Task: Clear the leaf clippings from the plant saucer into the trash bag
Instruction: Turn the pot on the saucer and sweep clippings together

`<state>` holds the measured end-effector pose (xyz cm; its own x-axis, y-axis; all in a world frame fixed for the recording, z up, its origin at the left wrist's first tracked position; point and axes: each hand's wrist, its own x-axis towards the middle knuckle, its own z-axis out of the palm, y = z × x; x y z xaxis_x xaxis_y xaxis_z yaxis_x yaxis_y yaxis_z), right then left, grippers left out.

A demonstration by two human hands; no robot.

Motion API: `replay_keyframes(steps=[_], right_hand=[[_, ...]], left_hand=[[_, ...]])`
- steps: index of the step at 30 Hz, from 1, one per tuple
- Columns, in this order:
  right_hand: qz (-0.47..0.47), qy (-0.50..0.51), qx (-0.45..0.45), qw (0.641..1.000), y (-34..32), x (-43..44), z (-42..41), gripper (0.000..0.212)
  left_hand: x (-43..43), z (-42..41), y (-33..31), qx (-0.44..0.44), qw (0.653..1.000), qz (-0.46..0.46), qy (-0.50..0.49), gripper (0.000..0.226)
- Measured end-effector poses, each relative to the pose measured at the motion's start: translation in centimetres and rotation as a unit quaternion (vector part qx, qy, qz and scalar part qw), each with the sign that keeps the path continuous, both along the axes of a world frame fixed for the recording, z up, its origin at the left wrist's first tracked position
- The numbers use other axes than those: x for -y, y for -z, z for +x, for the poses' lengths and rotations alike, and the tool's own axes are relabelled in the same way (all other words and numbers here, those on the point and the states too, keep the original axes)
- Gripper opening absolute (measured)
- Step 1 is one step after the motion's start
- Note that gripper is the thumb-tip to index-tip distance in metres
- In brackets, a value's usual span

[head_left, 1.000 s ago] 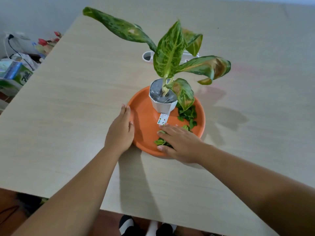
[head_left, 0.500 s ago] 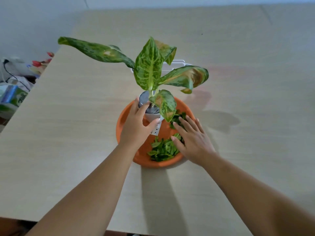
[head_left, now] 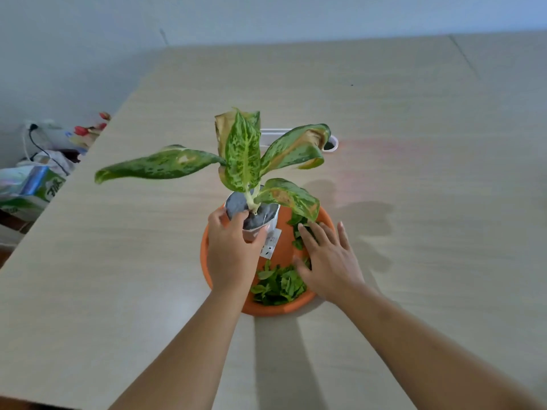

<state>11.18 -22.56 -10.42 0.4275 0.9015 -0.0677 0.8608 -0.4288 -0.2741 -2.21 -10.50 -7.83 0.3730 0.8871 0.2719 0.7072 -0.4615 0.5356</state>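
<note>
Gripping the white pot (head_left: pixel 273 224), left hand (head_left: pixel 232 254) curled, right hand (head_left: pixel 330 261) splayed, seemingly on leaf clippings (head_left: pixel 278 287), round orange saucer (head_left: pixel 273 310).

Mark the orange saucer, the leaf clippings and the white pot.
orange saucer (head_left: pixel 268 310): head view, near rim.
leaf clippings (head_left: pixel 278 287): head view, middle of the near pile.
white pot (head_left: pixel 273 221): head view, right wall below the rim.

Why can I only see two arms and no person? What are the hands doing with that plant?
The camera sits on the person's head and looks down, so you see only their arms. On the table stands an orange saucer with a small white pot and its spotted plant. The left hand grips the pot. The right hand lies flat and open over the saucer, holding nothing. Cut green leaf clippings lie in the saucer, waiting to be thrown away. No trash bag can be picked out for sure.
</note>
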Motion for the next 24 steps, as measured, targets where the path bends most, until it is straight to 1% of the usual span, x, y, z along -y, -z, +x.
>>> replay_keyframes(steps=[2,4,7,9,12,15,16,18,20,22,24], right_hand=[[0.014,-0.043,0.004,0.999,-0.7,-1.8,1.3,0.064],[0.016,-0.091,-0.011,0.996,-1.4,-3.8,2.2,0.061],[-0.039,-0.123,-0.020,0.991,-1.7,-5.5,2.8,0.060],[-0.070,-0.131,-0.014,0.989,-1.3,-4.8,2.8,0.062],[-0.095,-0.128,-0.040,0.986,-1.4,-1.9,1.4,0.066],[-0.118,-0.172,-0.060,0.976,-2.1,0.6,-0.7,0.068],[-0.112,-0.172,-0.076,0.976,-2.3,0.8,-1.0,0.067],[-0.085,-0.132,-0.091,0.983,-2.3,0.4,-0.4,0.065],[-0.077,-0.078,-0.081,0.991,-2.2,-0.2,0.4,0.065],[-0.119,-0.081,-0.080,0.986,-2.0,-0.5,0.1,0.062],[-0.153,-0.115,-0.124,0.974,-2.0,-0.6,-0.8,0.058]], left_hand=[[-0.2,-0.1,0.2,0.008,1.000,-0.010,0.010,0.042],[-0.5,-0.2,0.2,0.008,0.999,-0.033,0.010,0.043],[-1.0,-0.4,0.0,-0.012,0.999,-0.043,0.015,0.044],[-1.2,-0.6,-0.3,-0.028,0.998,-0.045,0.023,0.043],[-1.2,-0.7,-0.5,-0.034,0.998,-0.043,0.030,0.042],[-1.2,-0.8,-0.5,-0.017,0.997,-0.063,0.039,0.041],[-1.1,-0.9,-0.5,-0.003,0.996,-0.071,0.046,0.043],[-0.5,-1.5,-0.5,0.037,0.995,-0.086,0.044,0.049],[0.5,-2.5,-0.4,0.071,0.992,-0.101,0.006,0.052],[1.8,-3.5,-0.2,0.074,0.989,-0.124,-0.016,0.046],[2.7,-4.5,0.4,0.053,0.987,-0.152,0.028,0.041]])
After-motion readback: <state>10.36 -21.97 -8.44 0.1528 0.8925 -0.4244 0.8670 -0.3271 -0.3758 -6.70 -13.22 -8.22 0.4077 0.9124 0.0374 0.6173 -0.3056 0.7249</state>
